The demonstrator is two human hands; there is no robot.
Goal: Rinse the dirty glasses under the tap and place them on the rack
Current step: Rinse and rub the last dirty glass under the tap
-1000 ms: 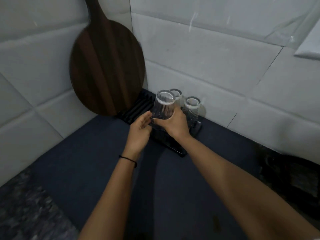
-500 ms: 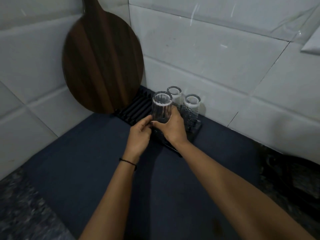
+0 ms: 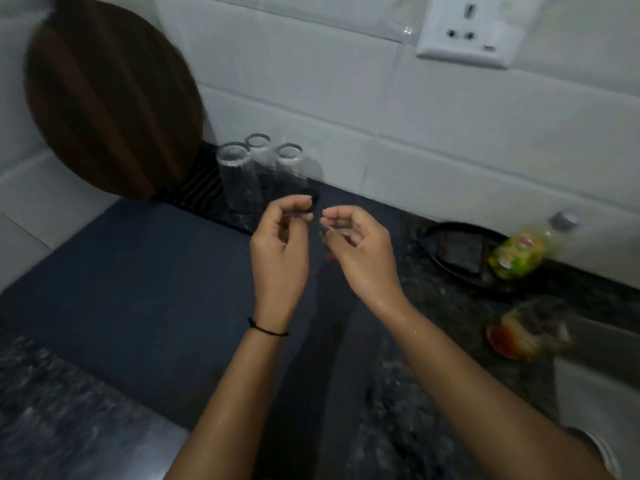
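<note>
I see that both hands have let go of the glass (image 3: 237, 181). Half a second ago they held it at the rack (image 3: 194, 190); now it stands there alone, just beside a second glass (image 3: 258, 150) and a third glass (image 3: 289, 157). The left hand (image 3: 278, 251) and the right hand (image 3: 356, 247) are drawn back over the dark mat (image 3: 138, 289), near each other, fingers loosely curled and holding nothing.

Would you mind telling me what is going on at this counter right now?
A person is racking glasses. Three glasses stand on the black rack against the tiled wall, beside a leaning wooden board. The left hand and right hand hover just in front of the rack, fingers loosely curled, holding nothing.
</note>
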